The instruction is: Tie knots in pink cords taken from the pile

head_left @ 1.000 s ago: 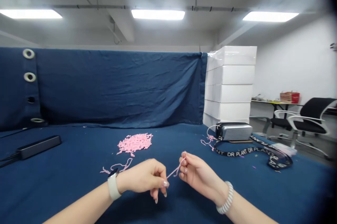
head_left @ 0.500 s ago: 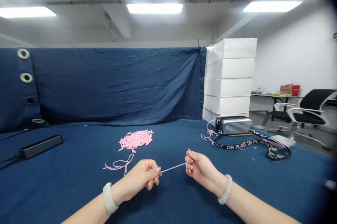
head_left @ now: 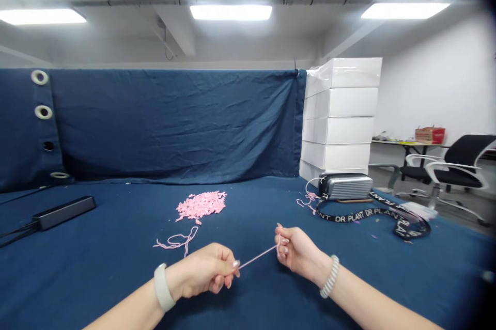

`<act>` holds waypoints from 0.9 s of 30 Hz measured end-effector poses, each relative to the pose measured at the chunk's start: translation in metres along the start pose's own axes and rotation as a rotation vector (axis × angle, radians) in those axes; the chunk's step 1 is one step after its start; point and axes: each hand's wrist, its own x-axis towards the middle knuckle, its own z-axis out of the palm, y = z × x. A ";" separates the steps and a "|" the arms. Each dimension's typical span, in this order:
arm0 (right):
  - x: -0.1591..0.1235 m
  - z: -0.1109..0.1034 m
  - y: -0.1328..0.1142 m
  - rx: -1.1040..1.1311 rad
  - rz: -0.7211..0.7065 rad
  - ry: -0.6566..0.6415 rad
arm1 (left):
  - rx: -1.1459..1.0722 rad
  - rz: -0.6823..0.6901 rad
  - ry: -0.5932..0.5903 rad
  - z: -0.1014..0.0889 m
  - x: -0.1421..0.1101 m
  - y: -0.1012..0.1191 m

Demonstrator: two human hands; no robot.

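Observation:
A thin pink yarn strand (head_left: 259, 256) is stretched taut between my two hands above the blue cloth. My left hand (head_left: 217, 269) pinches one end between thumb and fingers. Higher and to the right, my right hand (head_left: 293, 248) grips the other part, with the strand looped over its curled fingers. Beyond my left hand lie loose pink yarn lengths (head_left: 179, 239), partly hidden behind that hand. Farther back sits a heap of short pink yarn pieces (head_left: 202, 205).
A black box with cables (head_left: 65, 214) lies at the left. To the right are a silver ribbed case (head_left: 346, 186), a black lettered lanyard (head_left: 364, 215) and a pink yarn tangle (head_left: 309, 199). White stacked boxes (head_left: 351, 131) and a blue curtain (head_left: 174, 128) stand behind.
My left hand has dropped a little, and the yarn between my hands slants more steeply. My right hand has shifted slightly right and down. Both still hold the strand.

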 end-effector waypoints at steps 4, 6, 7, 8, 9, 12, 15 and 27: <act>0.000 -0.001 0.000 0.002 0.028 -0.010 | -0.007 -0.051 -0.041 -0.005 -0.001 0.000; 0.000 -0.001 0.002 0.003 0.038 -0.018 | -0.020 -0.068 -0.052 -0.008 0.000 0.000; 0.001 -0.001 0.004 0.001 0.041 -0.020 | -0.044 -0.088 -0.057 -0.009 0.000 -0.001; 0.002 -0.002 0.006 -0.002 0.042 -0.018 | -0.087 -0.112 -0.063 -0.010 0.000 -0.002; 0.004 -0.003 0.008 -0.005 0.039 -0.013 | -0.138 -0.139 -0.074 -0.010 0.000 -0.002; 0.010 -0.008 0.013 -0.010 -0.023 0.033 | -0.270 -0.209 -0.135 -0.007 -0.006 -0.003; 0.013 -0.016 0.010 -0.006 -0.152 0.099 | -0.383 -0.234 -0.147 -0.006 -0.016 -0.001; 0.008 0.029 -0.015 -0.355 -0.457 0.063 | -0.259 0.295 0.266 0.002 0.004 0.026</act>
